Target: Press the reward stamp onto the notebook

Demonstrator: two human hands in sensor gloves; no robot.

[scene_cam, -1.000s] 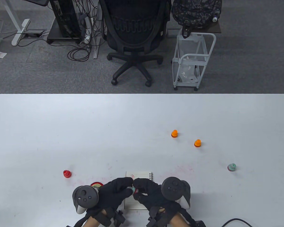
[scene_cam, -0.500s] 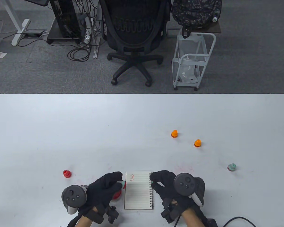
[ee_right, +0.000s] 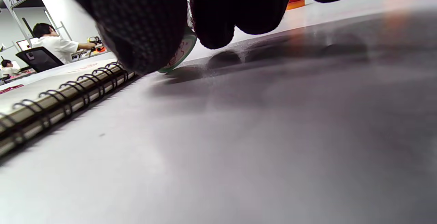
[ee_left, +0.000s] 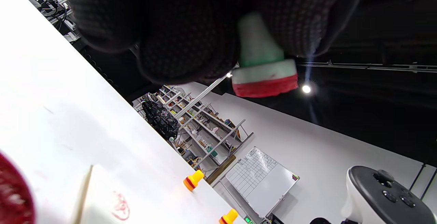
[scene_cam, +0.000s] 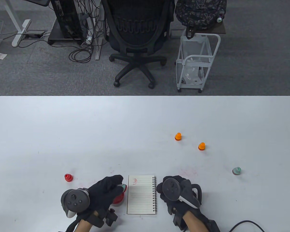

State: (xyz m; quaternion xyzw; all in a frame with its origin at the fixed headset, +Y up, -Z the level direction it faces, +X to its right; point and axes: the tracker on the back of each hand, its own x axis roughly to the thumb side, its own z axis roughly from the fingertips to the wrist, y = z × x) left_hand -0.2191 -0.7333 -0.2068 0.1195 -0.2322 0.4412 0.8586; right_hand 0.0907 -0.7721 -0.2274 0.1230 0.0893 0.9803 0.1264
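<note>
The left hand (scene_cam: 106, 193) grips the reward stamp (ee_left: 263, 63) by its green handle, its red face clear of the table (scene_cam: 145, 125) and just left of the notebook (scene_cam: 141, 195), above the red ink pad (scene_cam: 118, 198) (mostly hidden under the fingers); it has barely shifted since half a second ago. The right hand (scene_cam: 177, 193) has drawn back from the notebook's spiral edge and lowered to the table, its fingers (ee_right: 143, 22) pinching a round green-rimmed cap (ee_right: 180, 54) against the surface beside the binding. One red mark (scene_cam: 135, 180) sits on the notebook's top corner, unchanged.
</note>
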